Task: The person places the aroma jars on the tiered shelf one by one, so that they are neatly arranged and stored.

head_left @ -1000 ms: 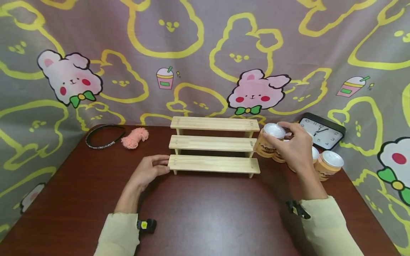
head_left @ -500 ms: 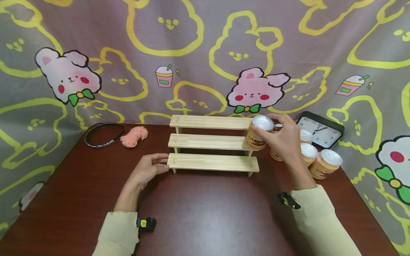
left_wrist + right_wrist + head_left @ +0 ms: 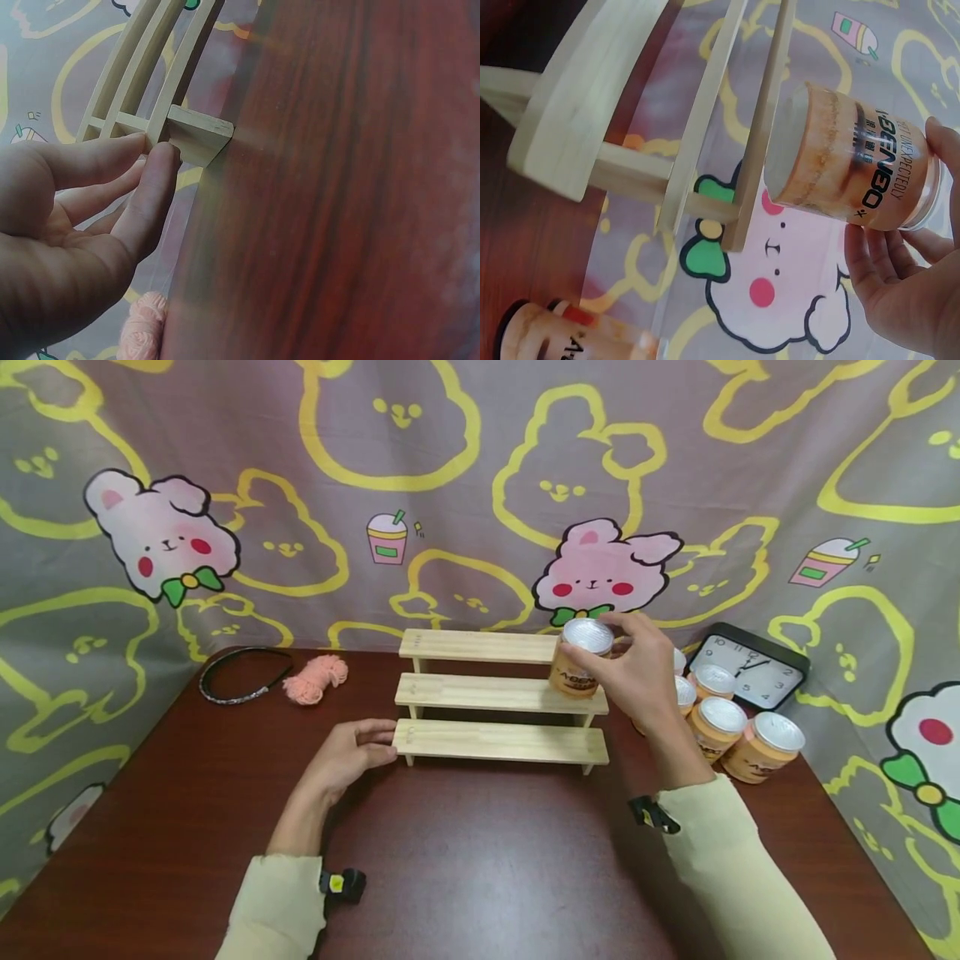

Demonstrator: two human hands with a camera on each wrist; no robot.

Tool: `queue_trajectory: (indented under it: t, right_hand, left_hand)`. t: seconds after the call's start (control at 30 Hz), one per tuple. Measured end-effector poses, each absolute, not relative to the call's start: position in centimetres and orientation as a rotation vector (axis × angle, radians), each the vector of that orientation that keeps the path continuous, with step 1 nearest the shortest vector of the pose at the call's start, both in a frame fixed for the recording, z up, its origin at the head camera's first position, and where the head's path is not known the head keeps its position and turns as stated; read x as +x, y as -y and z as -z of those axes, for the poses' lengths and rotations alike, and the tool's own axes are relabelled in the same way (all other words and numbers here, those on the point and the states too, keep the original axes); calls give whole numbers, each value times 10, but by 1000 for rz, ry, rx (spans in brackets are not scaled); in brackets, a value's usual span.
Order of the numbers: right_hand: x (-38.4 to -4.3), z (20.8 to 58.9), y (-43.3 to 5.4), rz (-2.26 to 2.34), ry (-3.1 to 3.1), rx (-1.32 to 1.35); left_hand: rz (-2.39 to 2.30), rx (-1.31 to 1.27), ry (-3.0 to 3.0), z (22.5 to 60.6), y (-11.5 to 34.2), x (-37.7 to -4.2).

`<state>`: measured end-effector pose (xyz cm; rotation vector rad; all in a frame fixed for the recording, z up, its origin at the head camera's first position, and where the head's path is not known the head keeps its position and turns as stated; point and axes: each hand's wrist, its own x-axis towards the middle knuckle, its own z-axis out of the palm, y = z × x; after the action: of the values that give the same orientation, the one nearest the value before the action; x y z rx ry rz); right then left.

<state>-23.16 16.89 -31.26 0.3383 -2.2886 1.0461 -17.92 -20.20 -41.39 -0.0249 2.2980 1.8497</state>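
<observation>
My right hand (image 3: 647, 675) grips an orange-brown printed can (image 3: 574, 675) near its silver top. In the head view the can overlaps the right part of the upper two boards of a three-step wooden shelf (image 3: 487, 741). The right wrist view shows the can (image 3: 859, 154) raised off the shelf boards, thumb on one side and fingers on the other. My left hand (image 3: 345, 760) pinches the left end of the shelf's lowest step between thumb and fingers. From the left wrist, the fingertips (image 3: 161, 154) lie right at the board's end.
Several similar cans (image 3: 763, 747) stand grouped right of the shelf. Behind them a black-framed square clock (image 3: 750, 664) leans back. A pink yarn skein (image 3: 315, 680) and a black headband (image 3: 238, 700) lie at the back left. A patterned curtain (image 3: 450, 518) closes off the table's far side.
My right hand has carried the can leftward and up, from beside the shelf to over its right part. The left hand has stayed at the shelf's end.
</observation>
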Motion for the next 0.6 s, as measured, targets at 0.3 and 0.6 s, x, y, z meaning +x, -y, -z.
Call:
queue_trajectory:
  t: [0.3, 0.6]
  right_hand:
    - [-240, 308, -152, -1101, 2245, 420]
    - [-246, 300, -136, -1087, 2324, 467]
  left_hand:
    - [-1859, -24, -2288, 414, 202, -179]
    - [-1860, -11, -2289, 415, 203, -180]
